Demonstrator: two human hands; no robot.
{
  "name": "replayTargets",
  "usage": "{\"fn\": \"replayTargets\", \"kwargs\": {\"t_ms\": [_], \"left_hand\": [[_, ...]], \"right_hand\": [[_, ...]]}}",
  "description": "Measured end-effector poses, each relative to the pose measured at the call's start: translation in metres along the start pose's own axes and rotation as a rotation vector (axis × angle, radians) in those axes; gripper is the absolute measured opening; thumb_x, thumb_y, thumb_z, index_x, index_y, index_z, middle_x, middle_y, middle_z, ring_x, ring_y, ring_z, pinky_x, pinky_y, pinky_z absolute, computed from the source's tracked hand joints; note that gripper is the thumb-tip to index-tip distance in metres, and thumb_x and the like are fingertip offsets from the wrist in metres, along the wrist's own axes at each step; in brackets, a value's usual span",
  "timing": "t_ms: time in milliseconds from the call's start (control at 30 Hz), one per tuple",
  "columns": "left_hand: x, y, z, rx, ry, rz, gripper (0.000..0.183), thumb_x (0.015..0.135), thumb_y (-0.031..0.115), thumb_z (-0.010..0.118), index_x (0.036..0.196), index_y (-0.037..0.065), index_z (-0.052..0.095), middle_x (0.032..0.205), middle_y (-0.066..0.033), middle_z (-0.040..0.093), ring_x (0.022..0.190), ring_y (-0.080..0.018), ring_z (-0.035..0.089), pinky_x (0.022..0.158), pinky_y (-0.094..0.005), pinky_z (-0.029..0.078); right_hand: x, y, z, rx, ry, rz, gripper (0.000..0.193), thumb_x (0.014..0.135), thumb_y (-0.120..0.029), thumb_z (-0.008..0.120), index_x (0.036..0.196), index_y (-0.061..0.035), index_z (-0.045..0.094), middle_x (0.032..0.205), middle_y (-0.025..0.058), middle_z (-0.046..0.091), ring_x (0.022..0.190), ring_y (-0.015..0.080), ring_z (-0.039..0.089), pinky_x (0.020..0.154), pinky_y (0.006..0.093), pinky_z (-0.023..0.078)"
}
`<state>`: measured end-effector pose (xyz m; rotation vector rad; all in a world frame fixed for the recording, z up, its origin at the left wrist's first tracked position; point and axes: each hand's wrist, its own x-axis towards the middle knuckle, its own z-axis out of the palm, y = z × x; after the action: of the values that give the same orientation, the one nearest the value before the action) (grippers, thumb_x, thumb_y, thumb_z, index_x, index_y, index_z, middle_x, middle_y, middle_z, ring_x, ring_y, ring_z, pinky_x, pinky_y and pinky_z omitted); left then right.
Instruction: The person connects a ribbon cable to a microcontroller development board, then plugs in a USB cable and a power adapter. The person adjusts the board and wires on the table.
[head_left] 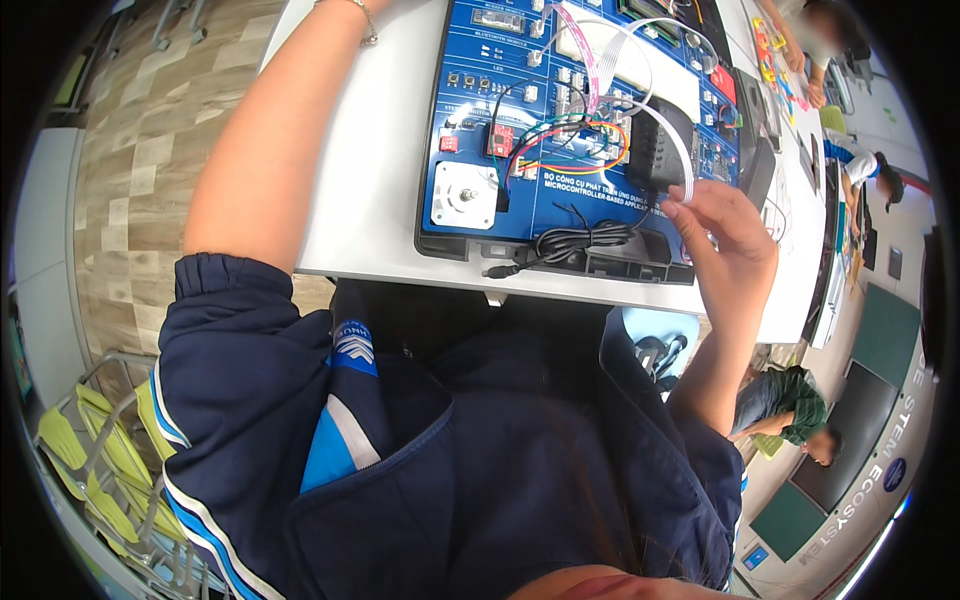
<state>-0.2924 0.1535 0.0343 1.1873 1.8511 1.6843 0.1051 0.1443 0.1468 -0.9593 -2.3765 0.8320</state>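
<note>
My right hand (735, 228) is closed, thumb and fingers pinched on the end of a white ribbon cable (684, 150). The cable arcs over a black box-shaped part (650, 160) on a blue electronics training board (540, 222). Of my left arm, the forearm and a braceleted wrist (365, 22) show beside the board's left edge; the hand is almost wholly cut off by the top edge, fingers hidden. Coloured jumper wires (560, 168) loop over the board's middle, near a square silver motor (464, 195). A bundled black cable (585, 238) lies along its near edge.
The board stands on a white table (345, 210). Beyond it, colourful parts (770, 50) lie on the table near another person's hand (817, 95). A person in a dark green shirt (805, 412) is at the right. Light green chairs (105, 450) stand at the lower left.
</note>
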Motion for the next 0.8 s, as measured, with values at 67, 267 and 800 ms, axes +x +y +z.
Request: {"fn": "replayTargets", "kwargs": {"t_ms": [67,267,800], "left_hand": [[-0.002,0.003,0.0,0.023,0.007,-0.017,0.029,0.098,0.026,0.066,0.087,-0.001,0.066,0.077,-0.007,0.068,0.068,-0.0127,0.059,0.063,-0.0299,0.048],[0.002,-0.001,0.001,0.055,-0.009,0.001,0.031,0.097,0.029,0.066,0.088,-0.001,0.067,0.077,-0.0087,0.068,0.07,-0.0138,0.06,0.064,-0.0312,0.048],[0.002,-0.001,0.003,0.069,0.007,0.025,0.033,0.095,0.031,0.066,0.089,-0.002,0.069,0.08,-0.0121,0.071,0.072,-0.0181,0.064,0.068,-0.0343,0.051]], "right_hand": [[-0.001,0.0,0.007,0.034,-0.001,0.029,0.017,0.084,0.005,0.081,0.1,0.0025,0.076,0.106,0.0108,0.074,0.093,0.0141,0.072,0.083,0.0256,0.06],[0.001,-0.011,0.02,0.521,-0.061,0.091,0.014,0.087,0.01,0.075,0.1,0.0087,0.072,0.103,0.0134,0.074,0.095,0.0146,0.072,0.082,0.0251,0.06],[0.022,-0.018,0.073,0.265,-0.088,-0.107,0.009,0.087,0.008,0.074,0.096,0.0041,0.073,0.096,0.0107,0.077,0.089,0.0139,0.074,0.078,0.0258,0.061]]}}
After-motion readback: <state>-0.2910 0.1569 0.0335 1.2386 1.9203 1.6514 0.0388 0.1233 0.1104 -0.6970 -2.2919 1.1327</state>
